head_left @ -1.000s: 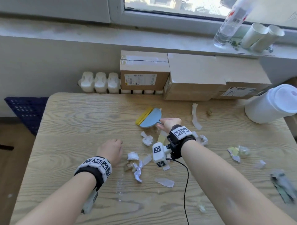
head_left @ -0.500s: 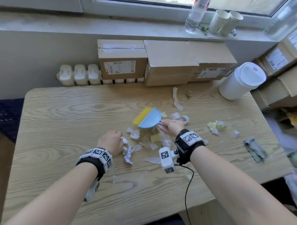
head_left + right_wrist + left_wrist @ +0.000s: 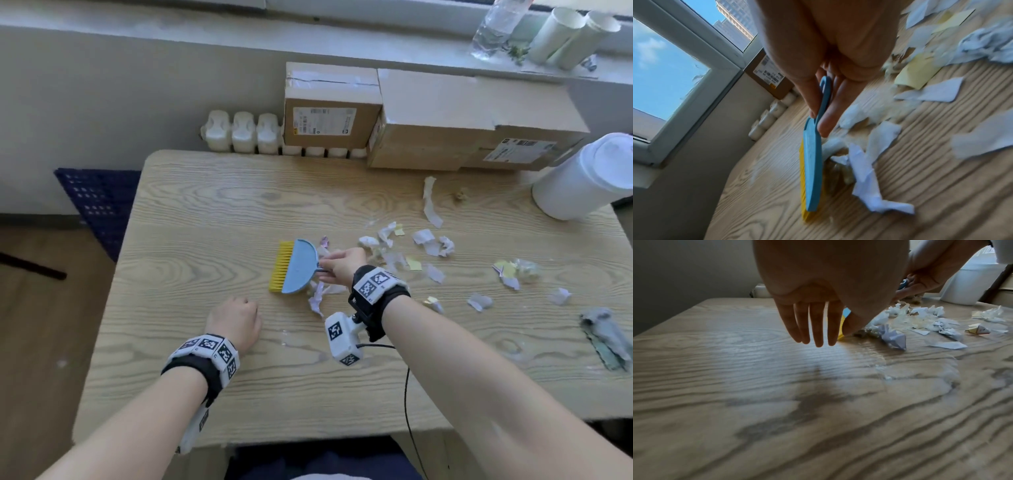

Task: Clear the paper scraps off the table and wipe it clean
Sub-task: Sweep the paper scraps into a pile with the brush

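A small blue brush (image 3: 297,268) with yellow bristles stands on edge on the wooden table (image 3: 205,205), bristles facing left. My right hand (image 3: 330,265) pinches its thin handle between thumb and fingers (image 3: 825,126). Torn white and yellow paper scraps (image 3: 428,241) lie scattered to the right of the brush, and a few (image 3: 865,178) lie right against its blue back. My left hand (image 3: 236,318) is nearer me, left of the brush. Its fingers (image 3: 813,327) point straight down at the bare tabletop and hold nothing.
A grey-green cloth (image 3: 606,337) lies at the right edge. A white lidded tub (image 3: 589,178) stands at the back right. Cardboard boxes (image 3: 462,120) line the back edge. A bottle (image 3: 493,27) and paper cups (image 3: 561,32) are on the sill. A wet smear (image 3: 900,369) marks the table.
My right hand brought the brush nearer and leftward, turning its bristles to face left. The scraps that lay beside my left hand are now against the brush. The head view shifted.
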### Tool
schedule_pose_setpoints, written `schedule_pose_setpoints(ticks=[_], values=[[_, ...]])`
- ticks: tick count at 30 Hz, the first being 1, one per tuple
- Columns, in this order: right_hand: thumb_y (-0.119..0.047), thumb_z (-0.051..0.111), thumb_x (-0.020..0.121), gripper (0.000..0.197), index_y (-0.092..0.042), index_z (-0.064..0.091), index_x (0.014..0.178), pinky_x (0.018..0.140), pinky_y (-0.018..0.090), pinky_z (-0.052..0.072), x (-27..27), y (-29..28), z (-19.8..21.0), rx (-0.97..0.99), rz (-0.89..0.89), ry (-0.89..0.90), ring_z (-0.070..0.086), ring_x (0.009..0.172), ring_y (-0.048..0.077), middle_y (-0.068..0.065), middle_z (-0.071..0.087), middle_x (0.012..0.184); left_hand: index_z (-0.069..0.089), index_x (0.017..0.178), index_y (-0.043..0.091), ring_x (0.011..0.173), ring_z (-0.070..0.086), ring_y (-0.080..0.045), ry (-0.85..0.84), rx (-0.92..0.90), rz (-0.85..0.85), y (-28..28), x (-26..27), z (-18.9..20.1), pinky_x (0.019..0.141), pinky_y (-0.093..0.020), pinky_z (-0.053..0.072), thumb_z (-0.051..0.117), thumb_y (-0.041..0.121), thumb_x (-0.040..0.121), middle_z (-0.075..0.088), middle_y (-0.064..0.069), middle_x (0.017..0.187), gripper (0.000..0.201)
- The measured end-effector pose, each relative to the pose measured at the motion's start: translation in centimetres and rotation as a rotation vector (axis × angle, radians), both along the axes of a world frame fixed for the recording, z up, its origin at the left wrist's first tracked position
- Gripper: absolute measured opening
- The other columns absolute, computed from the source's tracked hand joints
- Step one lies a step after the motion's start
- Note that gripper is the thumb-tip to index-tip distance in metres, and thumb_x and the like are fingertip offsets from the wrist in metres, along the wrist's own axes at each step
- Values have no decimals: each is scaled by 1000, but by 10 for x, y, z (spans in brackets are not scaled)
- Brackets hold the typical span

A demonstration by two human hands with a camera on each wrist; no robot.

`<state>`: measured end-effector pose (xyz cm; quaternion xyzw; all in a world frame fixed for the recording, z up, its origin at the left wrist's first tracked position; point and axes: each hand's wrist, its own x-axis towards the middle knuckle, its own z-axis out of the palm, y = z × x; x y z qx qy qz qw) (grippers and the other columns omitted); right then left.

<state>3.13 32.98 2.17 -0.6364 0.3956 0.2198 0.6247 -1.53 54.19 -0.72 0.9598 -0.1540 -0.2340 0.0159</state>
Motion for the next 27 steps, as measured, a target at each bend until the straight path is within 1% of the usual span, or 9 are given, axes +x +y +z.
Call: schedule_pose_setpoints(ticks=[4, 7, 11, 14, 17, 19, 22, 25, 27], values=[[2, 61, 87, 15, 13, 61, 97, 44, 19, 54, -15, -32, 5, -111, -38, 10, 64, 42, 13, 18, 64, 70, 57, 109, 13, 115, 49, -24, 29, -15, 18, 8, -15, -1, 89, -36, 44, 38, 31, 93, 59, -5, 118, 30], [4, 60, 87, 17, 14, 62, 100, 41, 17, 52, -25, -56, 16, -141, -110, -29, 63, 38, 11, 18, 62, 70, 56, 110, 13, 117, 48, -23, 20, -33, 17, 11, -20, -2, 91, -35, 43, 38, 29, 93, 58, -4, 120, 30], [4, 59, 87, 22, 15, 59, 106, 48, 16, 55, -38, -70, 29, -44, -174, -107, 66, 45, 11, 20, 63, 76, 56, 110, 13, 117, 48, -23, 4, -55, 12, 11, -22, -1, 91, -34, 42, 38, 29, 93, 58, -4, 120, 30], [4, 63, 85, 24, 15, 60, 106, 57, 19, 58, -43, -59, 32, 12, -48, -94, 69, 55, 14, 20, 66, 80, 57, 109, 13, 117, 47, -23, -2, -47, 10, 12, -24, 0, 91, -34, 42, 38, 30, 93, 58, -5, 120, 30], [4, 65, 83, 25, 15, 61, 105, 61, 23, 59, -45, -37, 29, 17, 135, -31, 68, 64, 21, 21, 66, 81, 57, 109, 14, 117, 47, -22, 3, -22, 20, 14, -30, 0, 88, -34, 43, 37, 30, 94, 57, -4, 119, 30], [4, 65, 83, 22, 13, 62, 103, 58, 22, 58, -47, -27, 24, -20, 224, 2, 67, 60, 20, 19, 66, 77, 58, 110, 15, 118, 47, -21, 14, -5, 33, 15, -36, 1, 87, -34, 44, 37, 31, 94, 57, -3, 120, 31], [5, 63, 84, 20, 13, 64, 102, 51, 20, 57, -51, -29, 15, -96, 294, 38, 63, 43, 11, 16, 64, 71, 58, 109, 15, 117, 47, -21, 30, 7, 48, 12, -44, -2, 88, -36, 45, 37, 32, 94, 57, -4, 120, 31], [4, 62, 85, 20, 13, 63, 103, 44, 17, 54, -54, -51, 13, -148, 287, 46, 61, 38, 8, 14, 63, 71, 59, 107, 14, 116, 47, -22, 28, 3, 62, 2, -48, -2, 89, -36, 45, 37, 31, 93, 57, -5, 117, 31], [4, 61, 86, 19, 13, 63, 103, 44, 17, 54, -57, -72, 13, -167, 271, 48, 61, 37, 8, 14, 63, 70, 60, 106, 13, 115, 48, -23, 22, -4, 61, -10, -48, -1, 90, -36, 45, 38, 30, 93, 58, -5, 116, 30]])
